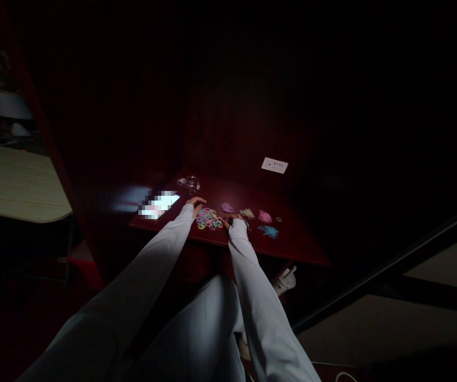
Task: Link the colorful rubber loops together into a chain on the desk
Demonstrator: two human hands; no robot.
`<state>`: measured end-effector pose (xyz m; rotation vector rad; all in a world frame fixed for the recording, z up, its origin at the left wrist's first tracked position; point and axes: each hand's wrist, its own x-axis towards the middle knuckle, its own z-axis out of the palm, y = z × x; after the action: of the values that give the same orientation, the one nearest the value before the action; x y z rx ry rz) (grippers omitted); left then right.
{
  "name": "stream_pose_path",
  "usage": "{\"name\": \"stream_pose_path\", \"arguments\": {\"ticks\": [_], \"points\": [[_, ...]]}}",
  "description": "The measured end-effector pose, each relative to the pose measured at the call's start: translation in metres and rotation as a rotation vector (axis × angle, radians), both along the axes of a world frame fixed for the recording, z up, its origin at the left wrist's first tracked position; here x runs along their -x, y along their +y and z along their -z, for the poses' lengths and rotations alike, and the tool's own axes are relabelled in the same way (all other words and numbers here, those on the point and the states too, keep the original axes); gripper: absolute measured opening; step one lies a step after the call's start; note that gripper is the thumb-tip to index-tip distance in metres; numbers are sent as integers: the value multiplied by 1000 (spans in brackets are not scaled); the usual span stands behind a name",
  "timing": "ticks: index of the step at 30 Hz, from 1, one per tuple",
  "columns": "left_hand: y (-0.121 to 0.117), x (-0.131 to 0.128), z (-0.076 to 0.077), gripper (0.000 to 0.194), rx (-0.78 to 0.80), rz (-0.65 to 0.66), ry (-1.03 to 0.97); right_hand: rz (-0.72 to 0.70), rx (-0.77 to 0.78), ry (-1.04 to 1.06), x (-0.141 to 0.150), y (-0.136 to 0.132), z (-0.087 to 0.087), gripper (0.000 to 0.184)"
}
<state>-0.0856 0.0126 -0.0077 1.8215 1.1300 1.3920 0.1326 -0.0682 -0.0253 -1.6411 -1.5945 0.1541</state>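
A pile of pastel hair ties (209, 218), ring-shaped and in several colours, lies near the front edge of the dark red table. My left hand (196, 202) is open at the pile's left side, its fingers stretched over the far left rim. On the right side my right hand (232, 217) has its fingers curled together at the edge of the ties; what they pinch is too small and dark to make out. Beyond and to the right lie sorted heaps of thin strands: purple (227, 207), cream (247, 213), pink (265, 216) and blue (268, 231). A green strand shows beside my right wrist.
A lit screen (160, 205), blurred out, lies on the table's left. Behind it stands a small clear jar (192, 183). One loose ring (278, 219) sits at the right. A socket plate (275, 165) is on the back wall. Below the table is a white object (286, 282).
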Motion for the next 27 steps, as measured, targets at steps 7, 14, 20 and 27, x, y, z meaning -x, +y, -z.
{"name": "stream_pose_path", "arguments": {"ticks": [7, 14, 20, 27], "points": [[-18, -2, -7, 22, -76, 97, 359, -61, -3, 68, -1, -3, -8, 26], [-14, -2, -9, 12, -49, 72, 325, -274, 81, 0, 4, -25, -30, 25], [-18, -5, -11, 12, -53, 20, 333, -340, 162, -73, 10, -36, -35, 21], [-31, -5, -13, 12, -126, 139, 428, -280, 156, -59, 13, -34, -30, 18]]}}
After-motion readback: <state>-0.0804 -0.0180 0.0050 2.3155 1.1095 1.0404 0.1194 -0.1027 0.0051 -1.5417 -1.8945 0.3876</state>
